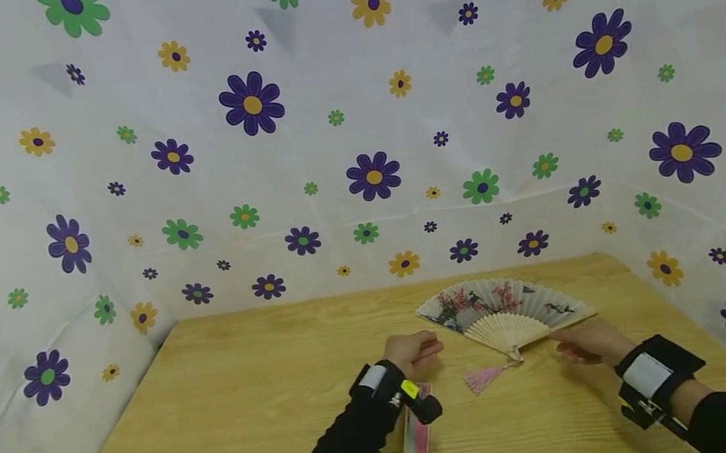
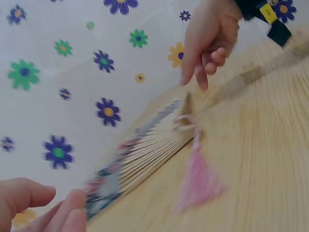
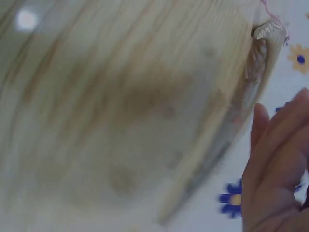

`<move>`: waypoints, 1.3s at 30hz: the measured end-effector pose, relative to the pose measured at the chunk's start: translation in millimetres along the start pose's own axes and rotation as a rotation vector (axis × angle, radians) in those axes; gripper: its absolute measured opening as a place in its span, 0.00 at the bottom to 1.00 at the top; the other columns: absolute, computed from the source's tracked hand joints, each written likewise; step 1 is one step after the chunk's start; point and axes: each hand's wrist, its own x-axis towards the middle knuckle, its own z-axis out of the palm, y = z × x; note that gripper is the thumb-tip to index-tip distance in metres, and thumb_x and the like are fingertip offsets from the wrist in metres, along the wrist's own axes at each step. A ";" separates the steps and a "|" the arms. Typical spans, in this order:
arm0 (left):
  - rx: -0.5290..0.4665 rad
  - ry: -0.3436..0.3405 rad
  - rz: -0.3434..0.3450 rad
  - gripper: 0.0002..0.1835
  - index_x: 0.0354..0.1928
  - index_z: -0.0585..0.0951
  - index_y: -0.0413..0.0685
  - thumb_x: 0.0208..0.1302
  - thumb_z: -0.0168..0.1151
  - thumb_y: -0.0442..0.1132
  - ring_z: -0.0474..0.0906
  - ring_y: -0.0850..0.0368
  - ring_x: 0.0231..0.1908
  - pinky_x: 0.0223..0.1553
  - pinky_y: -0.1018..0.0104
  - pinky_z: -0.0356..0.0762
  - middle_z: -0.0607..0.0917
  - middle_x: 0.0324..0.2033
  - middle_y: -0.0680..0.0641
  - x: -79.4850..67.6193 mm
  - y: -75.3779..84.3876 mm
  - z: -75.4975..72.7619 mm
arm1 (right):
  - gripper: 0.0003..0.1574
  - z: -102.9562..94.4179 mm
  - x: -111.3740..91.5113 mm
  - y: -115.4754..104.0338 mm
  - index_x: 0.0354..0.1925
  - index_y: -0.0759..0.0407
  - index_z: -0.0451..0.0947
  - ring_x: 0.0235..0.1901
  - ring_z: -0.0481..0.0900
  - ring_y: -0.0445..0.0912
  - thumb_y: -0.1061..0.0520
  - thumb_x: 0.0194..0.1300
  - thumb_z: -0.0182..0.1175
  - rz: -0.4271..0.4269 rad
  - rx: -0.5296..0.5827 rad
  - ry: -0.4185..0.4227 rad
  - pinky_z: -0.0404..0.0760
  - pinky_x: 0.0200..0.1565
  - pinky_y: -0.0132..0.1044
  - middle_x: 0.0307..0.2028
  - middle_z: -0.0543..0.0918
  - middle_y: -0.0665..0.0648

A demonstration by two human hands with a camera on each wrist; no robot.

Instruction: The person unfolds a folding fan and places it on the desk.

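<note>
A folding fan [image 1: 516, 303] lies spread on the wooden table, its pale leaf painted with pink blossoms and dark leaves. From its pivot a pink tassel [image 1: 485, 379] trails toward the left. My right hand [image 1: 592, 342] is at the fan's right end, fingertips close to the outer rib. In the right wrist view its fingers [image 3: 275, 174] are extended beside the fan, gripping nothing. My left hand [image 1: 411, 353] hovers left of the fan with relaxed fingers and holds nothing. Below that wrist lies a folded fan [image 1: 416, 439] with a pink patch, partly hidden by the forearm.
The wooden table [image 1: 254, 391] is bordered at the back and both sides by a white flowered cloth [image 1: 311, 60]. Each wrist wears a black strap with a small camera; the left one [image 1: 425, 406] hangs over the folded fan.
</note>
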 end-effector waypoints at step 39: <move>0.382 -0.330 0.070 0.15 0.40 0.84 0.32 0.61 0.63 0.41 0.77 0.67 0.25 0.28 0.75 0.78 0.86 0.28 0.49 -157.3 -39.5 -121.8 | 0.02 188.6 -65.2 -142.9 0.35 0.43 0.81 0.33 0.77 0.30 0.52 0.61 0.62 -1.922 -1.262 -0.111 0.70 0.42 0.23 0.31 0.81 0.37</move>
